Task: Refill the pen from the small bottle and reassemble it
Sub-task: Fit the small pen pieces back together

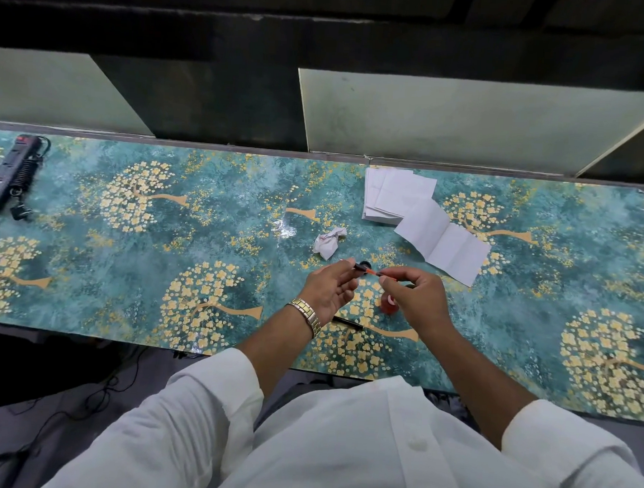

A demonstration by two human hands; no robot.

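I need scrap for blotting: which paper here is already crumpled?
The small white wad beyond the left hand; the other sheets lie flat.

Even, moderately bright overhead light; glare patch on glossy table covering [288,225]; dark, underexposed background above; wide-angle bowing at edges; central detail sharp, corners soft

A single head-worn wide-angle view looks steeply down and forward from close above the long teal desk with gold flower trees [126,256], which spans the middle of the frame.
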